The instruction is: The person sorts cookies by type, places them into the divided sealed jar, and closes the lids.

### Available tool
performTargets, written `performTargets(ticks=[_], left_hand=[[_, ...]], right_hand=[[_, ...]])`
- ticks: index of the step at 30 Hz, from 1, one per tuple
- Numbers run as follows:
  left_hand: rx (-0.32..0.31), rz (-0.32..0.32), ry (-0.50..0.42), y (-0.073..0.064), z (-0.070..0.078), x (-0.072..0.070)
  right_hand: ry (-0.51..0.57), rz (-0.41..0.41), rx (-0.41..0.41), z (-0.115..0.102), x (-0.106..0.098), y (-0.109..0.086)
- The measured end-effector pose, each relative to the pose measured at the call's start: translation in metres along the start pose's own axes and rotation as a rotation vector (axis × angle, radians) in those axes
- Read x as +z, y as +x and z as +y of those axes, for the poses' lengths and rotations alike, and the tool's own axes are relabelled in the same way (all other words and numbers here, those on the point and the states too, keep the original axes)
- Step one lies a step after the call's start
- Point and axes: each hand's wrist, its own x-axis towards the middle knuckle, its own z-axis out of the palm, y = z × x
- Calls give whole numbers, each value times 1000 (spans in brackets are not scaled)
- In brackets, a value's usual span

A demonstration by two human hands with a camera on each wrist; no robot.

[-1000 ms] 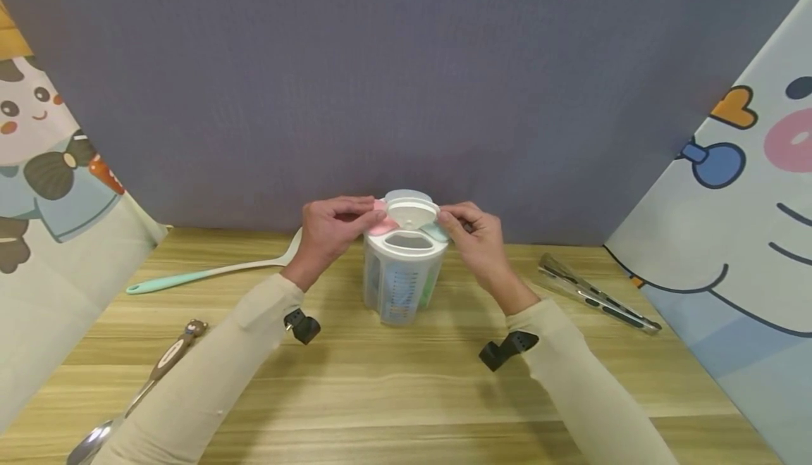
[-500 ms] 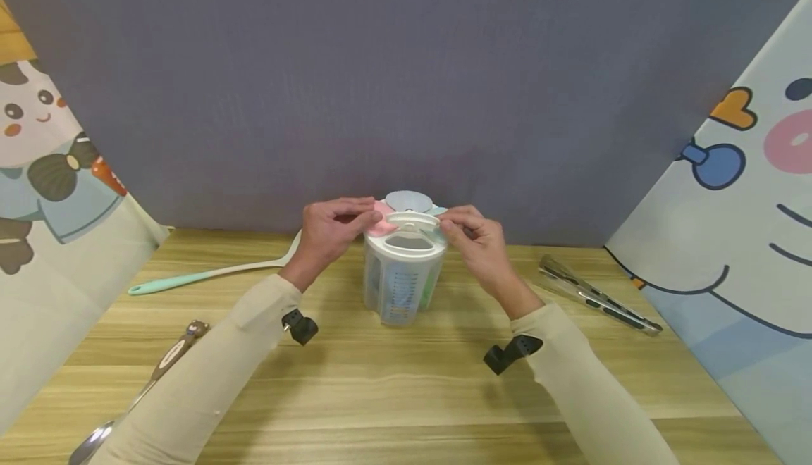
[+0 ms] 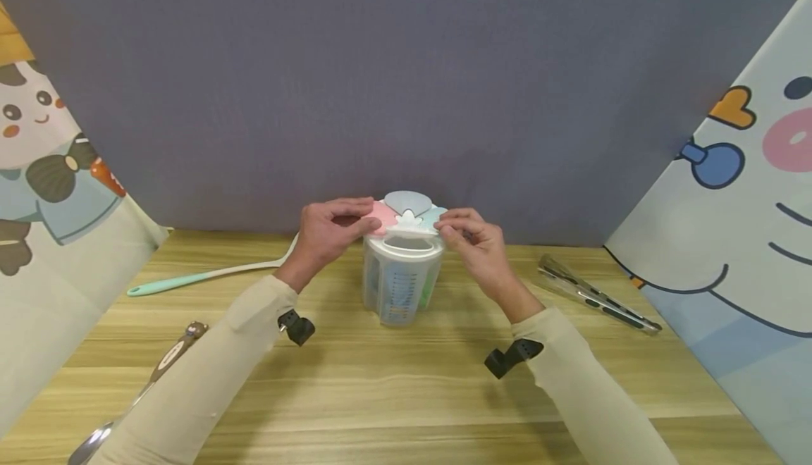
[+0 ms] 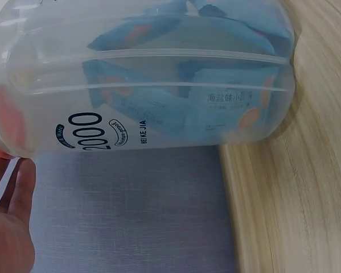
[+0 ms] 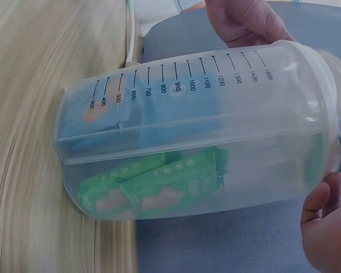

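Note:
A clear divided food storage container (image 3: 401, 292) stands upright between the hands. Its white lid (image 3: 421, 252) carries a pink flap (image 3: 384, 216), a pale blue flap (image 3: 408, 201) and a mint flap (image 3: 433, 216). The front white flap (image 3: 412, 232) appears nearly edge-on in the head view, tilted over the front opening. My left hand (image 3: 325, 234) touches the pink side of the lid with extended fingers. At the mint side, my right hand (image 3: 483, 257) pinches the lid's edge with curled fingers. Blue packets (image 4: 170, 102) and green packets (image 5: 164, 185) lie inside.
On the wooden table (image 3: 380, 394), a white ladle-like utensil with a mint handle (image 3: 168, 283) lies at left. A metal spoon with a brown bear handle (image 3: 171, 359) is nearer, partly behind my left sleeve. Metal tongs (image 3: 596, 294) lie at right; a grey panel stands behind.
The front white flap has swung forward and down from upright, uncovering the pale blue flap and the lid's centre. Both hands stay at the lid; the right one has shifted only slightly.

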Motion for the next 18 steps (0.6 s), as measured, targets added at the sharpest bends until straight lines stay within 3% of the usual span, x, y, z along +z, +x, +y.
performTargets(ticks=[4, 11, 18], left_hand=[[20, 11, -4, 2, -21, 1], [37, 4, 26, 0, -21, 1], [72, 3, 13, 0, -23, 1]], right_hand=[[-22, 7, 16, 0, 0, -1], [-79, 29, 45, -6, 4, -2], [-161, -1, 8, -30, 12, -5]])
